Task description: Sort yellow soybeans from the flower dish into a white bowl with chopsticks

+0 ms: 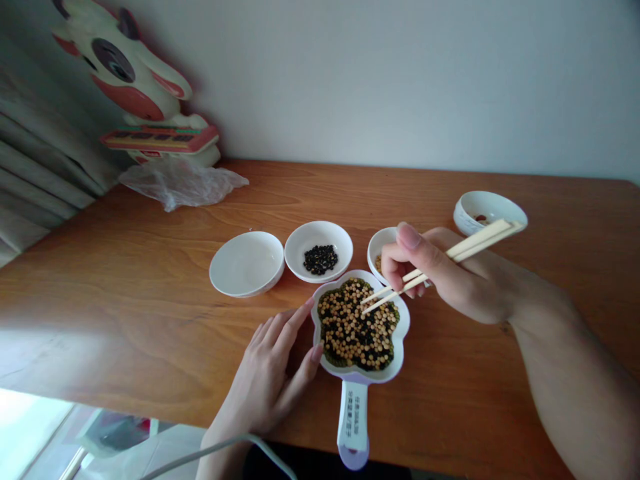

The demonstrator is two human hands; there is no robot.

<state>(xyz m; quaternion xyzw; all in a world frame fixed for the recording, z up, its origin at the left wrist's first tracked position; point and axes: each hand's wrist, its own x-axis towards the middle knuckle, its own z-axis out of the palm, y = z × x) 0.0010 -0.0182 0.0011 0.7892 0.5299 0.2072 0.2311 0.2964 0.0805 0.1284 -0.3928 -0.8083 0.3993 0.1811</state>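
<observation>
Chopsticks (pixel 470 247): which hand had them?

The right hand (pixel 450 277), with thumb and fingers clamped round the pair about midway. The tips were down among the beans (pixel 350 333), near the upper right of the heap.

And where did the beans sit?

In a flower-shaped dish (pixel 361 377) with a handle, on the table (pixel 150 313) close to its near edge. The handle pointed back at the person. Yellow, black and green beans lay mixed in it.

What about the left hand (pixel 270 373)?

It rested on the table just left of the dish, fingers apart and gripping nothing. The forefinger tip and the thumb tip touched the dish's left rim.

What stood behind the dish?

A row of white bowls. At the left was the empty bowl (pixel 246 263), and touching it was the black-bean bowl (pixel 310 235). The third bowl (pixel 379 243) was half hidden by the right hand, with a few yellowish beans showing. The fourth bowl (pixel 487 203) stood well apart at the right, behind the chopstick ends, and its contents were too small to tell.

Further back?

A crumpled bag (pixel 183 183) and a cow toy (pixel 140 87), by the wall at the left.
</observation>
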